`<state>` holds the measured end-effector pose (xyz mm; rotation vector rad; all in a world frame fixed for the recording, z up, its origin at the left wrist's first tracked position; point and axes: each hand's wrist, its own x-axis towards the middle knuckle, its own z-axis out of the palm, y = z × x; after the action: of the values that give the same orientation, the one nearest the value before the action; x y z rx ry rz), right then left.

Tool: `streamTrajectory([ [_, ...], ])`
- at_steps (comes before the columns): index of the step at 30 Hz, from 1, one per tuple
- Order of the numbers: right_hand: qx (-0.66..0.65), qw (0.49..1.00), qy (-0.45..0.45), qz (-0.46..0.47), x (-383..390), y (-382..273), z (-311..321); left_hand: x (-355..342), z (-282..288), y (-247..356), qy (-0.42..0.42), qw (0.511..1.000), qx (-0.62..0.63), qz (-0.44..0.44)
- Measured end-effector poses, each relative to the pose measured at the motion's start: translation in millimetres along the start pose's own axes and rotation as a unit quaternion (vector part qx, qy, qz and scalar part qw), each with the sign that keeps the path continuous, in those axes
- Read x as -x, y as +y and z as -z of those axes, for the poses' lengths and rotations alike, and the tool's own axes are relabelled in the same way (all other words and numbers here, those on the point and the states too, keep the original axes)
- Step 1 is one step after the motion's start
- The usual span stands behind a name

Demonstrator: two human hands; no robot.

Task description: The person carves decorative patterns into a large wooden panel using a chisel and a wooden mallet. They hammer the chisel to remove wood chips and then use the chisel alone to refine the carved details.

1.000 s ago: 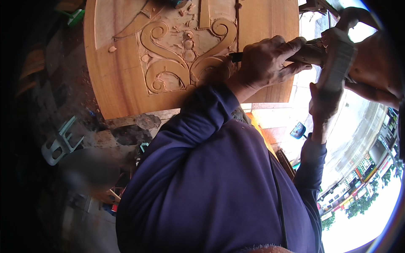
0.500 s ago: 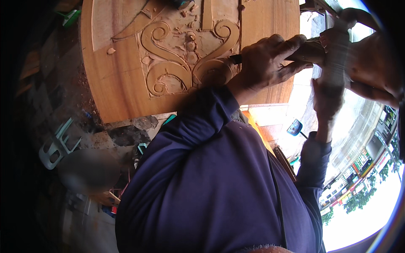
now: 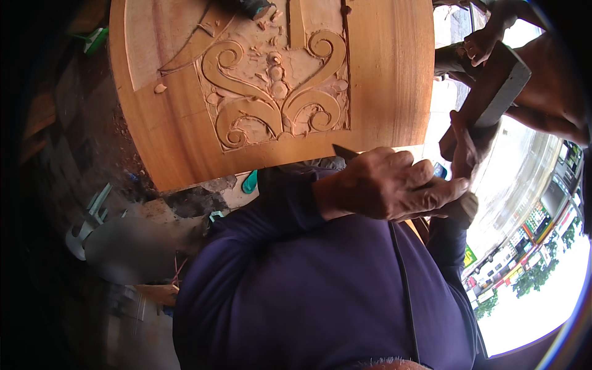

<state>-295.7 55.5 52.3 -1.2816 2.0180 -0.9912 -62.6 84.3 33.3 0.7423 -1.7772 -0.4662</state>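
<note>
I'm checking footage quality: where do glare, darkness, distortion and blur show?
Head view: sky at lower right burns white; the picture's left rim sinks into black; the wooden panel has bowed edges; a round grey patch at lower left is smeared.

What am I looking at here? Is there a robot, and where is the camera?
There is no robot: these are a person's bare hands. A wide fisheye camera on the person's head looks down, so straight edges bend and the wearer's own dark shirt fills the lower part. The left hand grips a chisel, its dark blade poking out on one side. The right hand holds a blocky mallet. Beyond them is a wooden panel carved with scrolls, with loose shavings on it. At the upper right, part of another person shows.
</note>
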Motion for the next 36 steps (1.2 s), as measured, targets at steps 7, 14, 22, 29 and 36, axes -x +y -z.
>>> streamTrajectory([
  [7, -0.243, 0.961, 0.048, -0.126, 82.7, 71.2, -13.3, 10.3, 5.9, -30.5, -0.183, 0.975, 0.095, 0.08],
  [14, -0.197, 0.964, 0.127, -0.123, 103.5, 46.6, -12.8, -22.7, -39.2, -77.7, -0.185, 0.977, 0.084, 0.065],
  [22, -0.154, 0.966, 0.187, -0.091, 108.1, 22.6, -4.2, -16.8, -41.5, -88.7, -0.132, 0.989, 0.046, 0.043],
  [29, -0.043, 0.972, 0.229, 0.009, 113.9, 19.0, -2.6, -5.3, -32.7, -91.9, -0.1, 0.989, 0.105, -0.014],
  [36, 0.305, 0.931, 0.184, 0.074, 157.0, 80.0, -15.5, -3.1, -11.6, -91.9, -0.17, 0.967, 0.189, -0.018],
])
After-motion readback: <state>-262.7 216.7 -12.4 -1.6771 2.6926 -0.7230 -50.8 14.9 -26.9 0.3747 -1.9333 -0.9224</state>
